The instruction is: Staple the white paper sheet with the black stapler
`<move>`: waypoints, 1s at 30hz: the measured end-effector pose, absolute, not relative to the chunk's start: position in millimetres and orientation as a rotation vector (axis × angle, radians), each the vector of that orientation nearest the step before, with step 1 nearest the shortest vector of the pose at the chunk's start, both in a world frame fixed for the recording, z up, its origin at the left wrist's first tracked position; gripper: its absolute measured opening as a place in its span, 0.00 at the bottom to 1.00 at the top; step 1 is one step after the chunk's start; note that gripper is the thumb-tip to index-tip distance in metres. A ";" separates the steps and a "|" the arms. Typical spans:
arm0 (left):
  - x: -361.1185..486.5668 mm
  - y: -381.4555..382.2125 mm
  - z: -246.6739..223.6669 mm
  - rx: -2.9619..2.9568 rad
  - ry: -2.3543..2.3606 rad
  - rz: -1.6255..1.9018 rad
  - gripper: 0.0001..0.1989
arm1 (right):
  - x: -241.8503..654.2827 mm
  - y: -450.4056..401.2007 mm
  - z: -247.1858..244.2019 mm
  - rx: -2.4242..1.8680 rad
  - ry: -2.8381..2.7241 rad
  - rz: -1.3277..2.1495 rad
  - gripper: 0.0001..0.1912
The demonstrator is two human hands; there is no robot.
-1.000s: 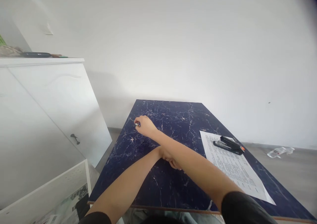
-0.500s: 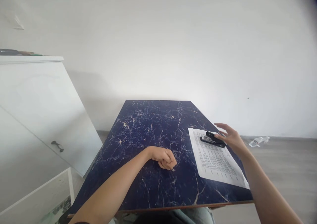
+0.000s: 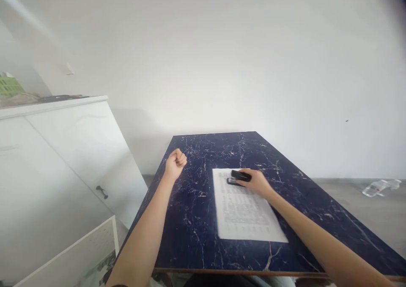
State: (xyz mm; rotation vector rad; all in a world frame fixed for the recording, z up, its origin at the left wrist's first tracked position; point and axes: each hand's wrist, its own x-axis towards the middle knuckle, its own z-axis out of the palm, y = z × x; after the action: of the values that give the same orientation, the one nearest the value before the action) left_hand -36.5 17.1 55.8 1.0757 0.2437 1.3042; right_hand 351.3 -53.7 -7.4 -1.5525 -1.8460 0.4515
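Observation:
My right hand [image 3: 253, 181] is closed around a black stapler [image 3: 241, 176], whose jaws point left and stand a little apart. The stapler is over the upper part of a printed white sheet of paper [image 3: 247, 217] on the dark blue marbled table [image 3: 196, 232]. My fingers partly cover the stapler's rear. Whether it presses on the paper I cannot tell. To the left, my left hand [image 3: 176, 160] forms a fist above the table's far left side, apart from the paper, with nothing showing in it.
A white cabinet [image 3: 72, 151] with a dark handle [image 3: 102, 192] stands left of the table; a green basket [image 3: 10, 85] sits on top. The white wall [image 3: 222, 67] rises behind the table. A clear plastic bottle [image 3: 377, 188] lies on the floor at right.
The paper and stapler have shifted left across the table with my right hand, which has closed on the stapler. My left fist has moved away and leftward. The view has turned left.

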 end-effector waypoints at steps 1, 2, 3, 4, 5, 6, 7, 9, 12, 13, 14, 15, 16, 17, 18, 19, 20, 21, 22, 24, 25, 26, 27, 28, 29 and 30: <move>-51.5 21.6 63.1 1.044 0.262 1.374 0.15 | 322.0 -49.3 -6.3 -1.514 -1.852 0.475 0.19; -65.5 24.6 69.0 1.028 0.281 1.423 0.14 | 292.7 -45.1 -5.1 -1.471 -1.851 0.494 0.18; -78.3 26.3 73.1 1.029 0.310 1.448 0.14 | 264.2 -41.1 -3.8 -1.417 -1.871 0.521 0.16; -90.0 26.8 75.2 1.037 0.350 1.458 0.13 | 237.0 -37.3 -2.5 -1.365 -1.893 0.538 0.15; -100.8 26.3 75.2 1.043 0.395 1.460 0.13 | 211.7 -33.9 -1.6 -1.313 -1.922 0.567 0.15; -110.9 24.9 73.4 1.039 0.424 1.481 0.13 | 188.5 -30.7 -1.2 -1.266 -1.952 0.592 0.14; -120.6 23.0 70.2 1.031 0.441 1.511 0.13 | 167.5 -28.0 -1.2 -1.242 -1.968 0.615 0.15; -139.2 19.1 61.6 1.011 0.447 1.577 0.13 | 132.4 -23.8 -2.8 -1.246 -1.948 0.638 0.17; -164.9 16.5 49.1 0.985 0.461 1.586 0.14 | 99.3 -20.7 -4.8 -1.245 -1.930 0.685 0.17; -171.9 17.0 45.4 0.986 0.466 1.576 0.14 | 94.8 -20.2 -3.8 -1.225 -1.924 0.709 0.18; -177.6 18.1 41.9 0.990 0.465 1.579 0.14 | 94.4 -19.5 -1.6 -1.189 -1.916 0.733 0.20; -181.7 19.7 38.3 0.993 0.468 1.580 0.14 | 98.5 -18.5 1.8 -1.141 -1.907 0.747 0.23; -183.9 21.6 34.5 0.995 0.481 1.575 0.13 | 107.6 -16.8 6.1 -1.090 -1.887 0.743 0.25; -184.2 23.7 30.7 0.997 0.499 1.566 0.13 | 121.6 -14.3 10.7 -1.053 -1.857 0.722 0.23; -182.9 25.8 27.0 0.998 0.522 1.549 0.12 | 140.2 -11.0 14.9 -1.038 -1.829 0.695 0.20; -180.2 27.8 23.7 0.999 0.546 1.529 0.12 | 162.8 -7.0 17.8 -1.052 -1.789 0.659 0.17; -176.5 29.6 20.8 1.004 0.566 1.508 0.12 | 188.1 -2.6 18.9 -1.098 -1.754 0.635 0.19; -172.4 31.3 18.5 1.011 0.583 1.488 0.12 | 214.9 1.8 17.8 -1.152 -1.741 0.640 0.24; -168.2 32.6 16.8 1.022 0.599 1.470 0.12 | 241.4 5.8 14.6 -1.208 -1.699 0.640 0.28; -161.2 34.4 14.0 1.057 0.641 1.436 0.12 | 287.6 11.7 4.3 -1.298 -1.542 0.581 0.30; -158.5 35.0 12.7 1.086 0.669 1.418 0.12 | 304.5 13.5 -1.0 -1.324 -1.507 0.546 0.31; -156.2 35.3 11.2 1.124 0.701 1.398 0.10 | 316.3 14.6 -5.3 -1.341 -1.490 0.520 0.32; -154.0 35.5 9.4 1.173 0.736 1.374 0.09 | 322.7 15.0 -8.1 -1.349 -1.484 0.496 0.33; -151.5 35.5 7.6 1.229 0.778 1.349 0.07 | 323.8 14.7 -9.1 -1.350 -1.489 0.479 0.33; -148.3 35.4 5.8 1.285 0.829 1.332 0.06 | 320.2 13.7 -8.6 -1.344 -1.502 0.467 0.32; -144.0 35.1 4.3 1.339 0.888 1.331 0.06 | 312.7 11.8 -7.0 -1.329 -1.524 0.459 0.31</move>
State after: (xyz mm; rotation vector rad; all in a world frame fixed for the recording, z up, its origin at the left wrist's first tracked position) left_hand -144.0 35.1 4.3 1.3389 0.8879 1.3309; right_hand 312.7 11.8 -7.0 -1.3289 -1.5242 0.4595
